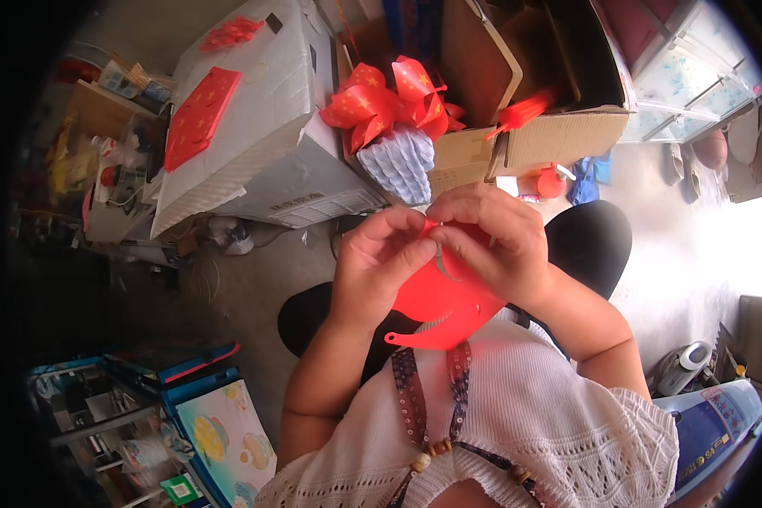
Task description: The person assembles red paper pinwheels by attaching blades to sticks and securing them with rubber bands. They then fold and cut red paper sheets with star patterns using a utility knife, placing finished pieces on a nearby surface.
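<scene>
Above my lap, my left hand (381,260) and my right hand (495,241) pinch the upper edge of a red pinwheel sheet (432,292) between thumbs and fingertips, close together. The sheet has curved slits and a tab with a small hole at its lower left. Whatever small part lies between the fingertips is mostly hidden. Beyond my hands, finished red pinwheels with yellow stars (371,105) stand in a pale blue textured holder (400,164). A stack of red star-printed sheets (201,117) lies on a white foam-covered box (260,82) at the upper left.
Small red pieces (232,33) lie at the back of the white box. An open cardboard box (565,136) stands beyond my hands, with a bundle of red sticks (524,113) at its edge. A red pump bottle (551,182) is beside it. A shelf unit (120,419) stands lower left.
</scene>
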Demonstrator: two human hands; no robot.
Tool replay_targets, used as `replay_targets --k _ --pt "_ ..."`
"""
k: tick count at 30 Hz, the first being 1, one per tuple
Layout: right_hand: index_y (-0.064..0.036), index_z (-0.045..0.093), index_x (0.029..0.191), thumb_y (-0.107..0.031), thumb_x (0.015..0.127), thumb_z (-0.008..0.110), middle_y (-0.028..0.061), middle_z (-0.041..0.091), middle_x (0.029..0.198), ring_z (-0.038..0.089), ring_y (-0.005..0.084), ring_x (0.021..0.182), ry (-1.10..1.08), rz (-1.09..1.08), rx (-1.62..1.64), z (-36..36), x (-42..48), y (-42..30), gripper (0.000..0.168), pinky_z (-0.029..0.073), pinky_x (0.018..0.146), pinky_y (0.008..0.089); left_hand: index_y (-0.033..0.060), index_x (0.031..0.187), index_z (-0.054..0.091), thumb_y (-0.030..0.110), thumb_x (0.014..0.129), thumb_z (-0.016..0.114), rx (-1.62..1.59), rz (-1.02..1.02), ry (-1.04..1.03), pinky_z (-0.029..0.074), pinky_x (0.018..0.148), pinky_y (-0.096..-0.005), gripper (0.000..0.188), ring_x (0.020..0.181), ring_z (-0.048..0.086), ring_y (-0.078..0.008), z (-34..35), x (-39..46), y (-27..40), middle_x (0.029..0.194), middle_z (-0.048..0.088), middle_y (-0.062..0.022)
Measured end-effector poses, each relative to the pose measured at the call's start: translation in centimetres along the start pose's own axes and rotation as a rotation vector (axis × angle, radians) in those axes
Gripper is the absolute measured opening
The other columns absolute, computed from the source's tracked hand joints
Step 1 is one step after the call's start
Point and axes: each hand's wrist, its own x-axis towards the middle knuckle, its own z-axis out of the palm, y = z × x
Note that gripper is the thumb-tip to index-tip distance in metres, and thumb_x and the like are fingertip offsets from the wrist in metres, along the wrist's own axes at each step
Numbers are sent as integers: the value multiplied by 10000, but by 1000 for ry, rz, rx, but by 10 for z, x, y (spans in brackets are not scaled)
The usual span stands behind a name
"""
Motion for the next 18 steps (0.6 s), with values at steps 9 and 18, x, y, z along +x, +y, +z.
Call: replay_targets --k 9,18 --pt "5 672 932 35 769 722 120 686 927 674 261 861 -73 -68 -44 -8 2 -3 173 515 929 426 -13 1000 636 -22 875 672 480 299 -37 478 774 -244 131 845 584 -106 -3 0 1 909 604 -36" --pt "4 683 899 -58 684 694 115 649 940 654 242 858 -128 -427 -559 -18 10 -5 224 428 1048 548 -39 994 648 -55 821 697 926 509 103 493 676 -265 181 726 596 -148 12 -2 7 837 608 -85"
